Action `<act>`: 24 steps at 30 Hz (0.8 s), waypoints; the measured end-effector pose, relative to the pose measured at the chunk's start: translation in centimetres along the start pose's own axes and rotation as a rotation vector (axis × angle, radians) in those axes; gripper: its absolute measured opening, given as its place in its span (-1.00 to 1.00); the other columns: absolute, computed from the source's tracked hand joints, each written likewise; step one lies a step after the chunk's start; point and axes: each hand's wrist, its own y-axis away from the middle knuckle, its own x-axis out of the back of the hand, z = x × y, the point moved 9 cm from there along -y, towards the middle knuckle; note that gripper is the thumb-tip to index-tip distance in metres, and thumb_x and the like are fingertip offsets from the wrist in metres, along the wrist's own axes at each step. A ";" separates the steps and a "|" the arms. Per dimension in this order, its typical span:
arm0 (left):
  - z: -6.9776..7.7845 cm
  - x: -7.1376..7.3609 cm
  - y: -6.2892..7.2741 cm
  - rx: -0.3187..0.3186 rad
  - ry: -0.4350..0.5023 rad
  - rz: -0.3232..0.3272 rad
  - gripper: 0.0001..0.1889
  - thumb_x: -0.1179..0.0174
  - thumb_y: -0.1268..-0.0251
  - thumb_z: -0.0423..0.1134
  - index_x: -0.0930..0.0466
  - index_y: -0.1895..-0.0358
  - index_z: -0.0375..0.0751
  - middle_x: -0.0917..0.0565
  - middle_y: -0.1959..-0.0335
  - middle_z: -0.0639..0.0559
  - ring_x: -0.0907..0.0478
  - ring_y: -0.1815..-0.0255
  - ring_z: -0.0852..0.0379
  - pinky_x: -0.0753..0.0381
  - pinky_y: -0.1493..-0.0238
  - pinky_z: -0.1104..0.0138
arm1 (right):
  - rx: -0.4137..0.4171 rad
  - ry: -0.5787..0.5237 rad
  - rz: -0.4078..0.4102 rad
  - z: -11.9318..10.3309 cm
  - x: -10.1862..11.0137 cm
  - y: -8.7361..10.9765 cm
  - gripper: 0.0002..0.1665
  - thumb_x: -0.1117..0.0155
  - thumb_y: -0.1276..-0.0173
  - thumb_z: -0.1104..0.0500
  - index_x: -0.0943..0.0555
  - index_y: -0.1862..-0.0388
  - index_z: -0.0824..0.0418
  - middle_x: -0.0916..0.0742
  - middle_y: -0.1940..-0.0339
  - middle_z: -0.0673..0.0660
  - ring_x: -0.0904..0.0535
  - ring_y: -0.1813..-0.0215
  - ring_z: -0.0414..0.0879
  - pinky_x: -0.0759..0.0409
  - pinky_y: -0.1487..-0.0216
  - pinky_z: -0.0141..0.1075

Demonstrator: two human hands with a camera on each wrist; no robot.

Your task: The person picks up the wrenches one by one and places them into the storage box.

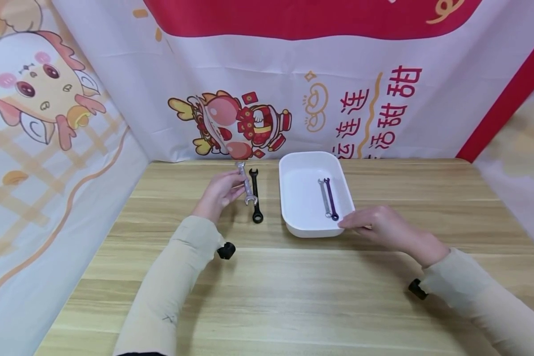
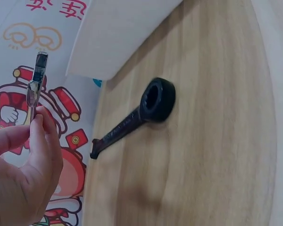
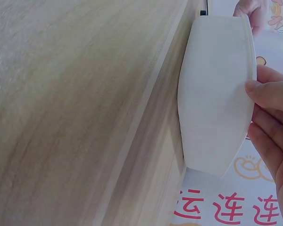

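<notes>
My left hand (image 1: 222,192) pinches a silver open-ended wrench (image 1: 245,184) between thumb and fingers, raised above the table. Just beside it on the wood lies a black ratcheting wrench (image 1: 255,195), its ring end toward me; the left wrist view shows that ring large. To the right stands a white plastic basin (image 1: 300,233). Inside it, side by side, lie a small silver wrench (image 1: 324,199) and a dark purple wrench (image 1: 331,200). With thumb and fingers my right hand (image 3: 273,108) grips the basin's rim at its near right corner.
The wooden table (image 1: 276,296) reaches back to a printed cloth (image 1: 231,64) hanging behind it. Another patterned cloth (image 1: 40,163) hangs along the left side. Each sleeve has a small black device (image 1: 226,250) at the wrist.
</notes>
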 end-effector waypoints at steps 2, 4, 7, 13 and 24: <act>0.1 -0.4 0.1 0.005 0.007 -0.007 -0.48 -0.09 -0.51 -0.48 -0.37 -0.48 -0.26 -0.45 -0.40 -0.29 -0.60 0.09 0.10 -0.67 0.08 0.49 | 0.002 0.006 0.003 0.0 0.0 0.0 -0.59 -0.54 -0.08 0.53 -0.83 0.11 0.20 -0.83 0.11 0.06 -0.78 0.06 -0.01 -0.76 0.08 -0.15; 0.3 -0.8 0.2 0.009 0.019 -0.017 -0.49 -0.08 -0.51 -0.49 -0.38 -0.48 -0.25 -0.43 -0.43 -0.29 -0.60 0.03 0.07 -0.67 0.08 0.48 | 0.003 0.013 0.007 -0.1 0.0 0.0 -0.59 -0.55 -0.07 0.52 -0.83 0.11 0.20 -0.83 0.11 0.06 -0.78 0.07 -0.01 -0.76 0.09 -0.15; 0.4 -1.5 0.4 0.016 0.041 -0.037 -0.49 -0.07 -0.52 -0.50 -0.37 -0.49 -0.25 -0.43 -0.43 -0.30 -0.57 -0.19 -0.04 -0.68 0.06 0.47 | 0.003 0.015 0.010 -0.1 0.1 0.0 -0.59 -0.55 -0.06 0.53 -0.83 0.12 0.19 -0.83 0.12 0.06 -0.78 0.07 -0.01 -0.76 0.09 -0.14; 0.6 -2.8 0.6 0.007 0.037 -0.070 -0.50 -0.03 -0.54 -0.50 -0.35 -0.49 -0.29 -0.40 -0.44 -0.33 -0.60 -0.15 -0.06 -0.68 0.09 0.48 | -0.010 0.009 -0.001 0.0 0.0 -0.1 -0.60 -0.54 -0.08 0.52 -0.83 0.12 0.20 -0.83 0.12 0.06 -0.78 0.07 -0.01 -0.76 0.08 -0.15; 0.2 -5.5 1.1 0.000 0.056 -0.093 -0.57 -0.09 -0.52 -0.48 -0.46 -0.40 -0.35 -0.66 0.05 -0.17 -0.67 0.12 0.05 -0.70 0.18 0.48 | -0.033 -0.008 -0.013 0.0 0.0 -0.1 -0.60 -0.54 -0.08 0.52 -0.83 0.12 0.19 -0.83 0.12 0.05 -0.78 0.06 -0.02 -0.76 0.08 -0.15</act>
